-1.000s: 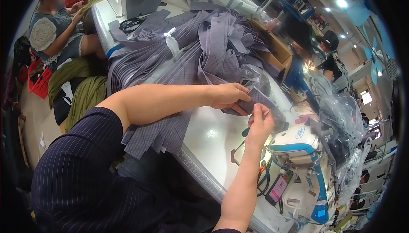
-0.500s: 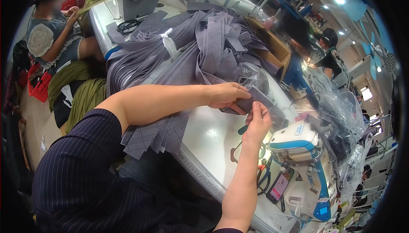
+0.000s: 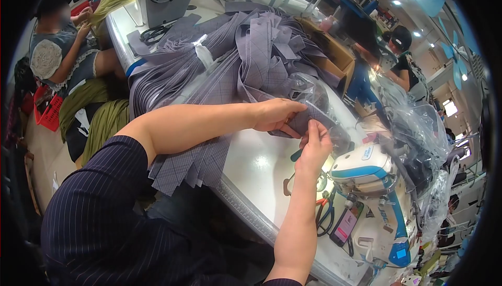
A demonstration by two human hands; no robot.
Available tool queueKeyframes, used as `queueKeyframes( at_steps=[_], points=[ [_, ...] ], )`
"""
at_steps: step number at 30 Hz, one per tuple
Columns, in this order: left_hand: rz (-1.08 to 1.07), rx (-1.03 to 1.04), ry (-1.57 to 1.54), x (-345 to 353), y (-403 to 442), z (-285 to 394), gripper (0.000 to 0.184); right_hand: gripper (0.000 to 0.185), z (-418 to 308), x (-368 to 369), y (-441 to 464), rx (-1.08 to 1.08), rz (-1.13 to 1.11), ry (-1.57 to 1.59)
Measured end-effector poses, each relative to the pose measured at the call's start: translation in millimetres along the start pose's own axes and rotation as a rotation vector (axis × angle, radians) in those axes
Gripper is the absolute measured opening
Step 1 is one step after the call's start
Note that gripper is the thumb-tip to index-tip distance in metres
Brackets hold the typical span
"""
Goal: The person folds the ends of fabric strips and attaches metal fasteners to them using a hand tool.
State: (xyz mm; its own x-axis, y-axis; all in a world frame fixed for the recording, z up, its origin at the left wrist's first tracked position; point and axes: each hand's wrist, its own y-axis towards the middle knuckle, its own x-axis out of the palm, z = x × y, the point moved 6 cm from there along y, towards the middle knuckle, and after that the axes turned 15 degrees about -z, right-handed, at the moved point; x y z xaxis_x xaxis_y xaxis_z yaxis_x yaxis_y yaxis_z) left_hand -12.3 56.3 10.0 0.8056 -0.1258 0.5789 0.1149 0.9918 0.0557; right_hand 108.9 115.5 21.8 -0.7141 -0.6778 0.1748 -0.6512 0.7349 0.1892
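A dark grey checked fabric strip [image 3: 316, 113] is held between both hands above the white table. My left hand [image 3: 277, 116] grips its near side with fingers and thumb pinched. At the strip's lower edge my right hand [image 3: 315, 142] pinches the cloth with thumb and fingertips. Behind them lies a large heap of grey checked strips [image 3: 261, 58], part of it bound with a white tie [image 3: 204, 52]. More strip ends hang over the table edge beneath my left forearm.
On the right stands a white and blue sewing machine [image 3: 363, 168]. Near it lie a phone [image 3: 346, 224] and scissors [image 3: 325, 215]. Clear plastic [image 3: 413, 129] and a cardboard box [image 3: 334, 56] are farther back. A person [image 3: 63, 50] sits at the left; another [image 3: 402, 61] is at the right.
My right hand has moved slightly up and left along the strip's edge. The surroundings have shifted a little in view. Both hands keep hold of the cloth.
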Motion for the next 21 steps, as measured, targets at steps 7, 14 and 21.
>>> queueKeyframes(
  at_steps=[7, 14, 21],
  points=[
    [0.002, 0.015, -0.025, 2.8, -0.7, 0.5, 0.039, 0.013, 1.9, -2.0, -0.6, 0.055, 0.005, -0.039],
    [0.019, -0.002, 0.009, -0.1, -0.5, -1.2, 0.035, 0.014, 2.7, -2.6, 1.1, 0.047, 0.018, -0.08],
    [0.035, 0.011, 0.267, 5.6, -2.9, 1.7, 0.026, 0.016, 0.9, 0.7, -2.1, 0.054, 0.028, -0.124]
  ],
)
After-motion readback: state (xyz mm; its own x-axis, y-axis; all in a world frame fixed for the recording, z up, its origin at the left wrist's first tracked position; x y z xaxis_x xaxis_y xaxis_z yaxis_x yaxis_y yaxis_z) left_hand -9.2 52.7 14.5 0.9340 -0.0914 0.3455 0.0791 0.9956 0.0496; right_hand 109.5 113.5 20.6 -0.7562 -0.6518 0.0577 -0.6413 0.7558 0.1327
